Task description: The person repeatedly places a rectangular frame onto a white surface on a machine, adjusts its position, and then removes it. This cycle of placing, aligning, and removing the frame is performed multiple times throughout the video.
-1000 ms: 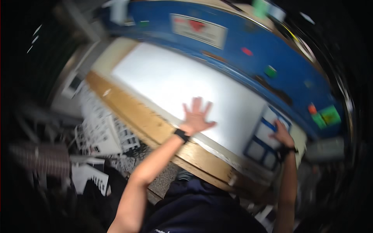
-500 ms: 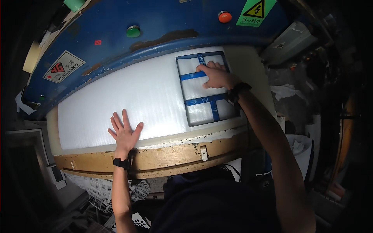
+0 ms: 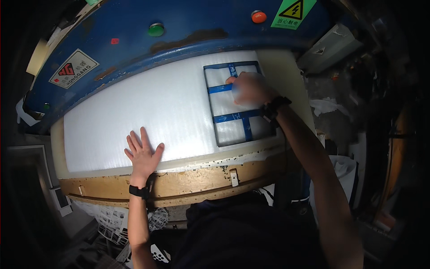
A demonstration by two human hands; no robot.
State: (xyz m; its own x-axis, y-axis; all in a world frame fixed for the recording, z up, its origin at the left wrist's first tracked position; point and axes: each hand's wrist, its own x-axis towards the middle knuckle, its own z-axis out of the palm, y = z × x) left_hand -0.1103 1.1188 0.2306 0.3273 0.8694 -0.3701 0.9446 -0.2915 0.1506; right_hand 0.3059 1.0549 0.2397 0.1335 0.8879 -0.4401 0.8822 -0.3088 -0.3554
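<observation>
A white foam sheet (image 3: 148,107) lies across the pale work surface. On its right part rests a rectangular cutting die (image 3: 236,117), a dark thin-walled frame with blue crossbars; foam shows through its openings. My left hand (image 3: 143,159) lies flat on the foam near the front edge, fingers spread, holding nothing. My right hand (image 3: 254,89) is over the upper part of the die, its fingers bent around a blue crossbar, thumb on the near side. It is partly blurred, and the hand covers part of the bar.
Behind the foam stands a blue machine body (image 3: 192,22) with a green button (image 3: 156,29) and an orange-red button (image 3: 258,17). A wooden edge (image 3: 179,187) with small metal brackets runs along the front. A grey metal box (image 3: 329,48) stands at the far right, a white bag (image 3: 342,168) below.
The view has shifted slightly. Both hands and the die keep nearly the same places on the foam; my right hand looks more blurred.
</observation>
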